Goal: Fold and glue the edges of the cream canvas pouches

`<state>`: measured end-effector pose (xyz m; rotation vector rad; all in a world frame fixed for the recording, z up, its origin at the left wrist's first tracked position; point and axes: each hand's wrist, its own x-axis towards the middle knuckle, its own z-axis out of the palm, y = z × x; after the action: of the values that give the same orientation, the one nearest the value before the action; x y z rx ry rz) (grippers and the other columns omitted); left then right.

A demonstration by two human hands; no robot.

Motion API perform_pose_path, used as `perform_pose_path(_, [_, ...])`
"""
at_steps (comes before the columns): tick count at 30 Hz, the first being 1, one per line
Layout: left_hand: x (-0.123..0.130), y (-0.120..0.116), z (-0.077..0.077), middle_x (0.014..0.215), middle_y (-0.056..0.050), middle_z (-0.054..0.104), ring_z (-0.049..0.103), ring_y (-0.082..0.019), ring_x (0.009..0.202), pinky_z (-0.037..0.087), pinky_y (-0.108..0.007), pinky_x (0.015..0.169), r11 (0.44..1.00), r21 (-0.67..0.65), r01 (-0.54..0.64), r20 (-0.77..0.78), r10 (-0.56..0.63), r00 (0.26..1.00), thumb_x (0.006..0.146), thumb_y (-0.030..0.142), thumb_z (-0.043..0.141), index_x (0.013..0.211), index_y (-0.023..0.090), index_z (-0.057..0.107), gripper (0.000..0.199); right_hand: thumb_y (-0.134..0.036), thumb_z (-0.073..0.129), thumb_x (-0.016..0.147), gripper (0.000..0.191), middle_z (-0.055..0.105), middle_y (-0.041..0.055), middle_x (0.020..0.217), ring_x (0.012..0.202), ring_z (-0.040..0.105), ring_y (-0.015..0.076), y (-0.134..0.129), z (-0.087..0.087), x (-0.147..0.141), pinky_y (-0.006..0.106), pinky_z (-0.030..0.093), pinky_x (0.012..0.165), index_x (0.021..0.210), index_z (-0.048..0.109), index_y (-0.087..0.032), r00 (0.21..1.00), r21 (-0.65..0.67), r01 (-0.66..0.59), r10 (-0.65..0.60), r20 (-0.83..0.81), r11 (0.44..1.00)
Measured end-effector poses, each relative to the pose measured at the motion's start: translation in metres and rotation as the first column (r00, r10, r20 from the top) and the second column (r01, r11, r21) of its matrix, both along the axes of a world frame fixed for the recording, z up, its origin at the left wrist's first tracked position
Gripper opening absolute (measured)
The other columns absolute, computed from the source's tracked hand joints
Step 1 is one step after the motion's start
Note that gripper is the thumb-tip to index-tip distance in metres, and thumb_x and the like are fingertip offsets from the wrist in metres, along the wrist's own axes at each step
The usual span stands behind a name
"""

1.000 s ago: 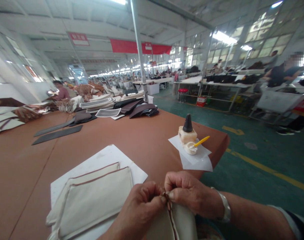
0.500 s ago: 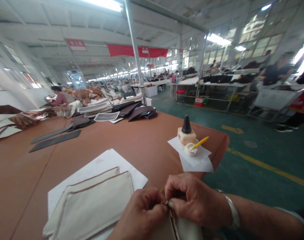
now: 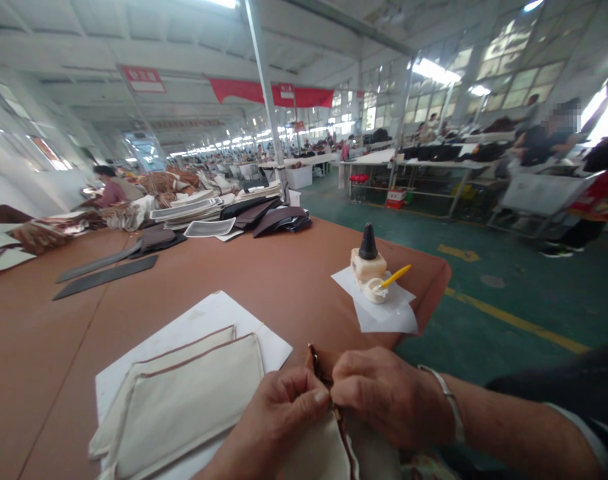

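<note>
At the table's near edge, both hands pinch a cream fabric pouch (image 3: 318,448) with a brown-edged opening. My left hand (image 3: 289,407) is closed on the left side of the seam, thumb on top. Close against it, my right hand (image 3: 379,393), with a bangle at the wrist, is closed on the other side. A brown flap (image 3: 325,360) of the piece sticks up beyond the fingertips, with a small shiny bit at its edge. To the left, two flat cream panels (image 3: 194,393) with brown edging lie overlapped on a white sheet (image 3: 214,310).
A glue-smeared block with a black cone (image 3: 368,243) stands on white paper (image 3: 389,319) at the table's right end. Beside it a small pot (image 3: 375,291) holds a yellow stick (image 3: 397,275). Dark strips (image 3: 107,277) and stacked pieces (image 3: 279,219) lie farther back. People work beyond.
Both hands have shifted slightly along the seam toward me, and the brown flap now shows above the fingers. The right fingers have curled in closer. The view has tilted slightly.
</note>
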<state>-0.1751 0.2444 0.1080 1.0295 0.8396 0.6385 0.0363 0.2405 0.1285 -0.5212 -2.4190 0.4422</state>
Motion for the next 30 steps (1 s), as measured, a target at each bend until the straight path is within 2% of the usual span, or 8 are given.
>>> perform_pose_path(2, [-0.002, -0.004, 0.004, 0.063, -0.001, 0.052, 0.04, -0.008, 0.054, 0.025, -0.021, 0.05, 0.991, 0.131, 0.03, -0.067, -0.021, 0.998, 0.073, 0.061, 0.077, 0.074, 0.012, 0.059, 0.052, -0.028, 0.044, 0.101, 0.021, 0.058, 0.007, 0.087, 0.077, 0.053, 0.015, -0.005, 0.0, 0.002, 0.025, 0.042, 0.069, 0.097, 0.058, -0.013, 0.988, -0.3, 0.007, -0.053, -0.146, 0.954])
perform_pose_path(4, [-0.004, -0.007, 0.009, 0.063, 0.001, 0.048, 0.036, -0.008, 0.055, 0.023, -0.021, 0.05, 0.969, 0.236, 0.074, -0.131, -0.044, 0.99, 0.076, 0.065, 0.071, 0.074, 0.013, 0.058, 0.054, -0.04, 0.04, 0.105, 0.033, 0.057, 0.0051, 0.086, 0.074, 0.051, 0.0129, -0.006, 0.003, 0.004, 0.023, 0.042, 0.067, 0.103, 0.058, -0.012, 0.963, -0.569, 0.022, -0.17, -0.209, 0.822])
perform_pose_path(6, [-0.005, -0.009, 0.013, 0.064, 0.001, 0.044, 0.034, -0.009, 0.057, 0.024, -0.022, 0.051, 0.951, 0.29, 0.104, -0.171, -0.055, 0.984, 0.079, 0.067, 0.066, 0.074, 0.015, 0.056, 0.054, -0.049, 0.035, 0.106, 0.046, 0.056, 0.0044, 0.083, 0.072, 0.049, 0.012, -0.004, 0.009, 0.006, 0.023, 0.041, 0.065, 0.101, 0.061, -0.011, 0.964, -0.671, 0.03, -0.199, -0.177, 0.741])
perform_pose_path(13, [-0.002, -0.011, 0.018, 0.066, 0.0, 0.044, 0.038, -0.012, 0.062, 0.03, -0.024, 0.056, 0.824, 0.547, 0.147, -0.293, 0.024, 0.956, 0.089, 0.062, 0.055, 0.069, 0.015, 0.055, 0.051, -0.046, 0.054, 0.097, 0.043, 0.044, -0.0022, 0.065, 0.06, 0.038, 0.0073, 0.004, 0.028, 0.005, 0.018, 0.03, 0.052, 0.073, 0.055, -0.011, 1.0, -0.691, -0.012, 0.007, -0.01, 0.723])
perform_pose_path(18, [0.001, -0.007, 0.017, 0.062, 0.003, 0.039, 0.031, -0.009, 0.056, 0.025, -0.022, 0.051, 0.918, 0.365, 0.153, -0.137, -0.109, 0.985, 0.082, 0.064, 0.065, 0.071, 0.016, 0.051, 0.051, -0.039, 0.052, 0.096, 0.035, 0.048, -0.0007, 0.068, 0.061, 0.041, 0.0083, -0.001, 0.013, 0.005, 0.019, 0.032, 0.055, 0.073, 0.052, -0.013, 0.995, -0.577, -0.04, -0.018, -0.093, 0.816])
perform_pose_path(23, [-0.004, 0.004, 0.015, 0.067, 0.0, 0.043, 0.034, -0.01, 0.059, 0.028, -0.022, 0.054, 0.958, 0.191, 0.214, -0.003, -0.217, 0.976, 0.087, 0.069, 0.054, 0.074, 0.014, 0.058, 0.057, -0.059, 0.052, 0.096, 0.05, 0.042, -0.0009, 0.07, 0.062, 0.034, 0.0086, -0.001, 0.003, 0.011, 0.022, 0.028, 0.056, 0.078, 0.053, -0.012, 0.968, -0.773, -0.155, -0.062, -0.244, 0.615])
perform_pose_path(26, [-0.003, 0.006, 0.017, 0.059, 0.0, 0.041, 0.031, -0.01, 0.053, 0.021, -0.023, 0.049, 0.978, 0.134, 0.161, 0.015, -0.165, 0.986, 0.092, 0.071, 0.039, 0.071, 0.011, 0.064, 0.068, -0.059, 0.045, 0.101, 0.055, 0.047, 0.0018, 0.072, 0.062, 0.036, 0.0091, -0.001, 0.006, 0.015, 0.022, 0.028, 0.056, 0.081, 0.057, -0.009, 0.948, -0.786, -0.189, -0.101, -0.303, 0.588])
perform_pose_path(30, [0.004, 0.008, 0.024, 0.056, -0.002, 0.048, 0.035, -0.011, 0.053, 0.024, -0.023, 0.05, 0.984, 0.119, 0.132, 0.032, -0.137, 0.99, 0.086, 0.069, 0.052, 0.067, 0.009, 0.07, 0.066, -0.057, 0.048, 0.1, 0.055, 0.047, 0.0012, 0.069, 0.058, 0.035, 0.0074, 0.002, 0.008, 0.02, 0.021, 0.026, 0.052, 0.084, 0.061, -0.006, 0.945, -0.81, -0.195, -0.115, -0.306, 0.553])
